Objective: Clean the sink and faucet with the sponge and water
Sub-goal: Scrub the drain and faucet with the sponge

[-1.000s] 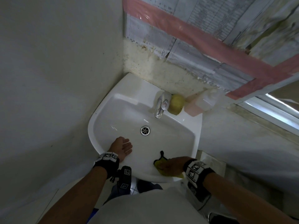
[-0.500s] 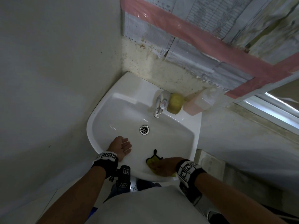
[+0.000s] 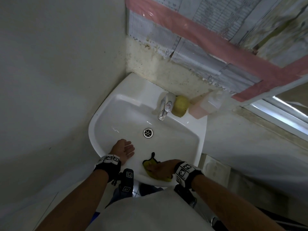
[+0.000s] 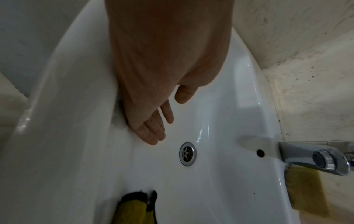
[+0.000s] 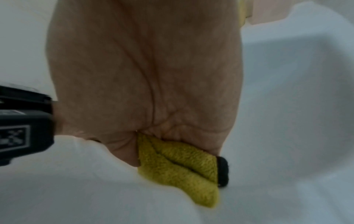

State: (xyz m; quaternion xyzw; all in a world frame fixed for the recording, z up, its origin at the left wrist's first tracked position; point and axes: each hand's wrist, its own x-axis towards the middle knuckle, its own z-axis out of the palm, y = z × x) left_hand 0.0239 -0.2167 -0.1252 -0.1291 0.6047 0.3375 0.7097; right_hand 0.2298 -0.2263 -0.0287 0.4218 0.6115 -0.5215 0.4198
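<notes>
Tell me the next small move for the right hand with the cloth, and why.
Probably sweep the yellow cloth along the sink's front rim toward the drain. The right hand presses it on the near edge, the left hand rests open in the basin, and the faucet looks off.

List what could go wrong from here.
1. The right hand presses the cloth on the sink front rim; it might slip off the edge.
2. The sponge sits untouched behind the faucet, which could get skipped.
3. The left hand rests open on the glossy basin wall; leaning there could slide.
</notes>
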